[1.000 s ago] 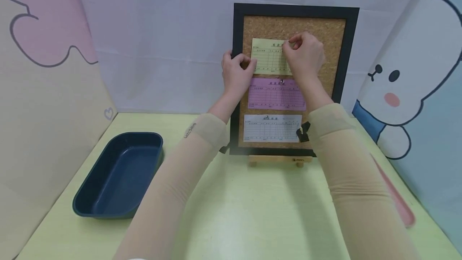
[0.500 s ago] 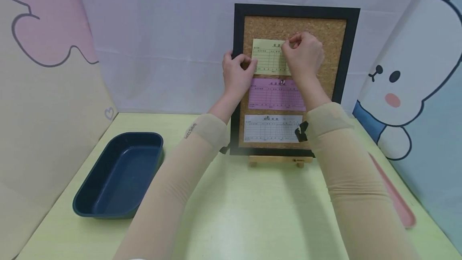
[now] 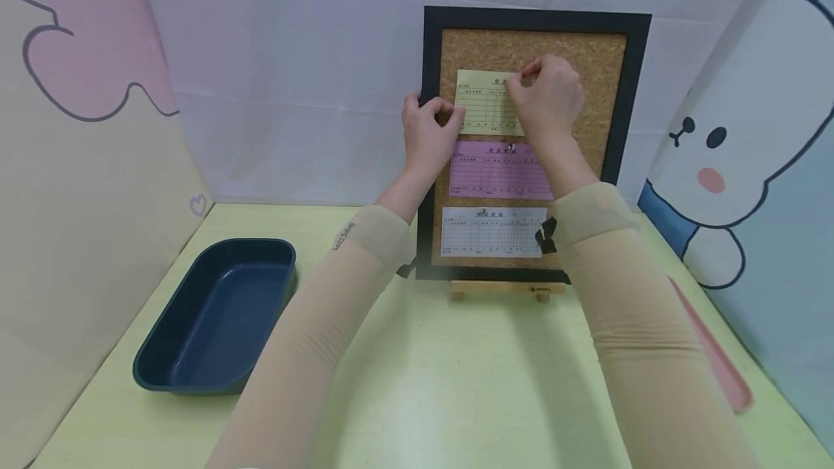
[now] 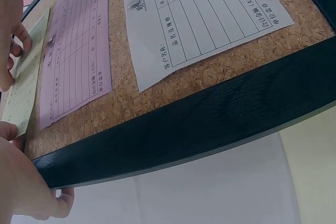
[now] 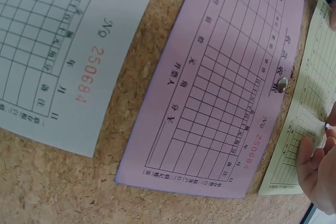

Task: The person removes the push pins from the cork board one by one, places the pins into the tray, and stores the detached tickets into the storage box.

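Note:
A cork board (image 3: pixel 521 51) in a black frame holds three receipt slips, one above another. On the top yellow slip (image 3: pixel 485 111), my left hand (image 3: pixel 426 132) has its thumb and forefinger at the left edge; its other fingers lie round the frame's outer side in the left wrist view. My right hand (image 3: pixel 550 100) pinches at the slip's top edge; a small thumbtack (image 5: pixel 326 126) shows between the fingertips, mostly hidden. Below are a pink slip (image 3: pixel 498 176) and a white slip (image 3: pixel 493 237). A metal thumbtack (image 5: pixel 282 84) sits at the pink slip's top, another tack (image 4: pixel 135 2) at the white's.
The board leans on a small wooden easel (image 3: pixel 508 286) on the pale table (image 3: pixel 456 382). A deep blue tray (image 3: pixel 215 317) stands at the left. To the right, partly behind my sleeve, lies a long pink tray (image 3: pixel 719 360). White cloth (image 3: pixel 293 78) hangs behind.
My right hand shifts very slightly at the yellow slip's top edge. The left hand stays at the slip's left edge, and the slips keep their places.

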Tool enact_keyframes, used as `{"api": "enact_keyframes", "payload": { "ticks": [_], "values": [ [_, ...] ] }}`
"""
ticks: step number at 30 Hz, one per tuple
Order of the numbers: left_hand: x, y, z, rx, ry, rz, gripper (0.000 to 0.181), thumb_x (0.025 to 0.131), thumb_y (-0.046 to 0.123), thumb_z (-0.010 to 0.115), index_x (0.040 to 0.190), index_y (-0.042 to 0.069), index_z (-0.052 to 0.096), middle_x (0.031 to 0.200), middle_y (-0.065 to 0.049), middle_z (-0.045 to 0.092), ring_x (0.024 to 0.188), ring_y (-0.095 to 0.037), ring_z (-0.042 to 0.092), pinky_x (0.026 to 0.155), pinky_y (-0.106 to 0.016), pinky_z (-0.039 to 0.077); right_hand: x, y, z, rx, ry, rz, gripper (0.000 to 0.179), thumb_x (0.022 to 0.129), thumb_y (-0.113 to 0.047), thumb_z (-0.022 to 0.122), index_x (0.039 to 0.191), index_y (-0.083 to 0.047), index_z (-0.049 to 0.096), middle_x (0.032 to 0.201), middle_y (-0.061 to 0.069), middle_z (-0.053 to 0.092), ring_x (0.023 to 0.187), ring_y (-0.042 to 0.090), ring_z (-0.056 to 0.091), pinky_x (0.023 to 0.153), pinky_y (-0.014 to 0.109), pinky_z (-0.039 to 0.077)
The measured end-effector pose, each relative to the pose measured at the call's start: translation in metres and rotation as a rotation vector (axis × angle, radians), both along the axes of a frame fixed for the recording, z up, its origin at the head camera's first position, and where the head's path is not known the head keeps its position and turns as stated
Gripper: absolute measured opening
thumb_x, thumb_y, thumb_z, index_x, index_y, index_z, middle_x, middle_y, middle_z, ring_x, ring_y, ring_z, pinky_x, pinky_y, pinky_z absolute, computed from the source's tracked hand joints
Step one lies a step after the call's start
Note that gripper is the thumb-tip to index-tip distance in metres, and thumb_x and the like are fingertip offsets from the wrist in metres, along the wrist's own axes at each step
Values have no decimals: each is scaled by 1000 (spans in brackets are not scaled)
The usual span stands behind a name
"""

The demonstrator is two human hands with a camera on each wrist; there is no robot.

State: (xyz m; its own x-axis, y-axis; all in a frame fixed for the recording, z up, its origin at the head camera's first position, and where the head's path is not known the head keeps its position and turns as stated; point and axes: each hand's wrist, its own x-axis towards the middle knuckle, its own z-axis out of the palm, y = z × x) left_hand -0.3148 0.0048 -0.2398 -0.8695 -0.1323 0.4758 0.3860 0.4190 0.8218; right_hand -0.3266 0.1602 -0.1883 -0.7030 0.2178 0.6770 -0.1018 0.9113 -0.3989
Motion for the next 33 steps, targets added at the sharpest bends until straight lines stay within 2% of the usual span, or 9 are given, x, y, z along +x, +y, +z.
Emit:
{"api": "enact_keyframes", "payload": {
  "ticks": [4, 10, 23, 33],
  "values": [
    [-1, 0, -1, -1, 4, -3, 23, 91, 30, 63, 86, 9, 66, 148, -11, 28, 139, -24, 23, 110, -29, 26, 0, 1, 0, 18, -6, 11, 31, 91, -31, 49, 99, -5, 65, 100, 11, 65, 86, 26, 60, 70, 40, 46],
    [0, 0, 0, -1, 2, -11, 23, 91, 31, 62, 87, 9, 66, 149, -11, 27, 140, -24, 23, 110, -29, 28, -1, 2, 2, 51, 0, 23, 28, 90, -26, 49, 97, -3, 64, 96, 14, 64, 85, 30, 61, 70, 44, 48],
    [0, 1, 1, -3, 16, -24, 23, 91, 30, 63, 88, 8, 67, 148, -12, 28, 139, -24, 24, 109, -27, 29, -2, 5, 4, 77, -19, 51, 27, 90, -23, 48, 99, -1, 61, 97, 15, 63, 86, 30, 59, 73, 42, 47],
    [0, 2, 1, -4, 20, -28, 22, 91, 29, 63, 88, 8, 67, 148, -12, 29, 140, -24, 24, 109, -27, 29, -2, 11, 1, 65, 28, 73, 27, 90, -23, 50, 97, -1, 62, 96, 15, 63, 86, 30, 59, 74, 43, 46]
  ]
}}
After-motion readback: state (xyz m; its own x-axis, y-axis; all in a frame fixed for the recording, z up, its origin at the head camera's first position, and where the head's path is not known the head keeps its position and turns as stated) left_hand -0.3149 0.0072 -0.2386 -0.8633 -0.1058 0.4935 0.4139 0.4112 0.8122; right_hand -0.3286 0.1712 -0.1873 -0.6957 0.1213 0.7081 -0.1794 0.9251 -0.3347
